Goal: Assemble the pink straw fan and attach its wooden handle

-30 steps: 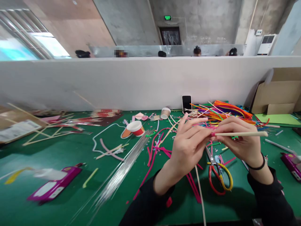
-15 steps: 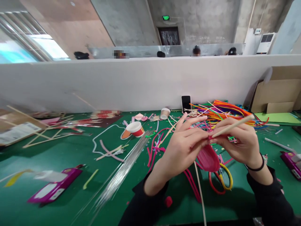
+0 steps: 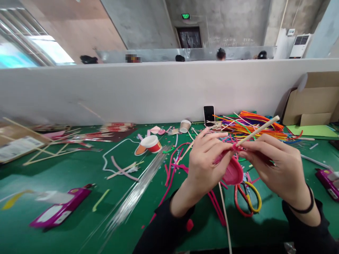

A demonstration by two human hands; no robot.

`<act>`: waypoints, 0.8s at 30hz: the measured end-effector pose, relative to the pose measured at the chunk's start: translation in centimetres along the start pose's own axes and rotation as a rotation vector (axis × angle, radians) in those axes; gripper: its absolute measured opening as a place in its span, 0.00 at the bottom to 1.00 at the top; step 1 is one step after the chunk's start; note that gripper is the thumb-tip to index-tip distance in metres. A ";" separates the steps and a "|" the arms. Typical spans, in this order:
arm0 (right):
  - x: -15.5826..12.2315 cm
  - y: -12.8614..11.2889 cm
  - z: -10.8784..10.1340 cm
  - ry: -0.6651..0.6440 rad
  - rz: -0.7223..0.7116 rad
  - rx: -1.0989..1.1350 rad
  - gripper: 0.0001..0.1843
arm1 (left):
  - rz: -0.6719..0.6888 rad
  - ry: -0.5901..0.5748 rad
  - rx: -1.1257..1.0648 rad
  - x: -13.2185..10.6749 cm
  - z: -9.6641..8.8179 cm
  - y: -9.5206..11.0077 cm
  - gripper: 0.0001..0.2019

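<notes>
Above the green table [image 3: 66, 183], my left hand [image 3: 208, 164] pinches a pink petal-shaped piece [image 3: 233, 171] at its top. My right hand [image 3: 275, 165] is closed on a thin wooden stick [image 3: 258, 131] that slants up to the right, its lower end meeting the pink piece between both hands. Red and yellow scissors [image 3: 247, 197] lie on the table just below the hands. A heap of coloured pipe cleaners [image 3: 254, 127] lies behind them.
Silver wires [image 3: 137, 188] fan across the middle. A paper cup [image 3: 151, 144] lies on its side, another cup [image 3: 184, 126] and a phone [image 3: 209, 114] stand by the white partition. Purple packs [image 3: 59, 210] [image 3: 327, 178] lie left and right, a cardboard box [image 3: 312, 100] at back right.
The stick has tilted from level to slanting up and right. The pink petal piece has come into view between the hands, and my right hand has shifted slightly right.
</notes>
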State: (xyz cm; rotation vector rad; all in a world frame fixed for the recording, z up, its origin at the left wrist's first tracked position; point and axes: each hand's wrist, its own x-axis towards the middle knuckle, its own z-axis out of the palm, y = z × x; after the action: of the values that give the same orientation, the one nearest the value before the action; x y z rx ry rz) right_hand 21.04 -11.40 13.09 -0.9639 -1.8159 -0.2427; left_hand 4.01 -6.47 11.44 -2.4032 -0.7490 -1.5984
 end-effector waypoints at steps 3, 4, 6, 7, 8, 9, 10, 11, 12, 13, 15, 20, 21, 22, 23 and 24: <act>-0.1 -0.7 -0.4 0.003 0.032 -0.015 0.05 | 0.015 0.012 0.021 -0.1 0.2 0.1 0.04; -0.1 -1.0 -0.5 -0.001 0.052 -0.021 0.05 | 0.016 0.021 0.031 -0.2 0.3 0.1 0.04; -0.1 -1.4 -0.7 -0.010 0.104 -0.040 0.05 | 0.022 0.044 0.058 -0.3 0.5 0.1 0.04; -0.1 -1.6 -0.7 -0.012 0.129 -0.049 0.05 | 0.024 0.053 0.073 -0.4 0.6 0.1 0.04; -0.2 -1.7 -0.6 -0.014 0.150 -0.057 0.05 | 0.027 0.061 0.088 -0.4 0.6 0.1 0.04; -0.2 -1.9 -0.6 -0.013 0.162 -0.060 0.05 | 0.031 0.070 0.102 -0.4 0.7 0.1 0.04; -0.2 -2.0 -0.5 -0.010 0.165 -0.059 0.06 | 0.038 0.081 0.111 -0.4 0.7 0.1 0.03; -0.2 -2.0 -0.4 -0.005 0.160 -0.054 0.06 | 0.047 0.093 0.117 -0.4 0.7 0.1 0.04; -0.3 -2.0 -0.3 0.000 0.154 -0.047 0.07 | 0.057 0.102 0.119 -0.4 0.7 0.1 0.05; -0.3 -2.0 -0.2 0.005 0.146 -0.040 0.08 | 0.069 0.105 0.117 -0.4 0.7 0.2 0.07; -0.3 -1.9 -0.1 0.015 0.134 -0.032 0.09 | 0.086 0.097 0.102 -0.5 0.6 0.3 0.10; -0.1 -1.5 -0.1 0.023 0.121 0.026 0.07 | 0.031 0.076 -0.002 -0.5 0.2 0.3 0.09; 0.0 -1.3 -0.1 0.027 0.121 0.047 0.07 | 0.003 0.064 -0.044 -0.5 0.1 0.3 0.08; 0.1 -1.2 0.0 0.030 0.124 0.071 0.06 | -0.029 0.045 -0.094 -0.4 -0.1 0.3 0.07; 0.2 -1.0 0.0 0.033 0.127 0.097 0.05 | -0.062 0.018 -0.150 -0.4 -0.3 0.3 0.06; 0.3 -0.8 0.1 0.035 0.126 0.123 0.05 | -0.093 -0.017 -0.211 -0.3 -0.5 0.3 0.06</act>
State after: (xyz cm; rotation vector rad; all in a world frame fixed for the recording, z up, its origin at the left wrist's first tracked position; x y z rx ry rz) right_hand 20.38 -11.69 13.52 -0.9771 -1.7104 -0.0682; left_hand 3.64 -6.99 11.44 -2.5640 -0.7393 -1.7779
